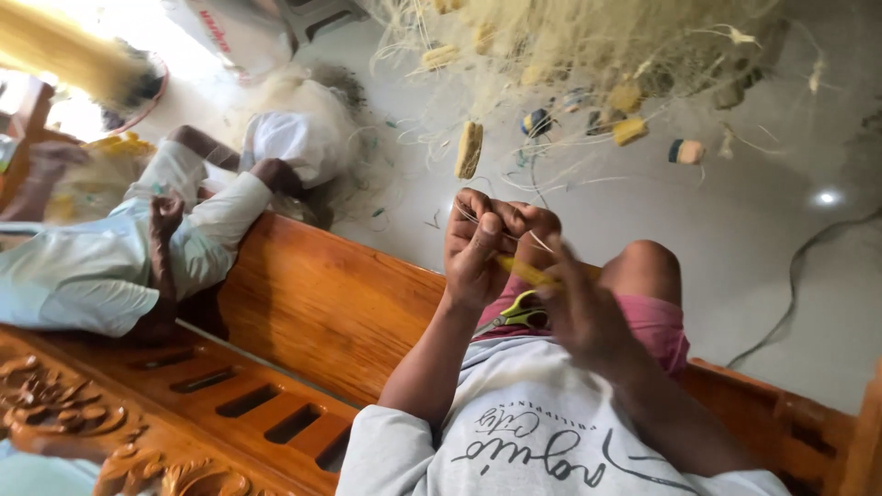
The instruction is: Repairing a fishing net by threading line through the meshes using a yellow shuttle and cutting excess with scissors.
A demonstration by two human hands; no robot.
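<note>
My left hand (pixel 480 241) is closed on thin strands of a pale fishing net (pixel 588 46) that hangs over the floor in front of me. My right hand (pixel 577 308), blurred, sits just beside it and grips a slim yellow netting needle (pixel 517 269) whose tip points toward the left hand. Scissors with yellow-green handles (pixel 516 315) lie on my lap by my pink shorts (pixel 657 321). Small yellow and striped floats (pixel 469 150) dangle from the net.
I sit on a carved wooden bench (pixel 322 303). Another person in a white shirt (pixel 101 266) sits further along it at the left, beside more heaped netting (pixel 303 119). A dark cable (pixel 790 285) runs across the pale tiled floor at the right.
</note>
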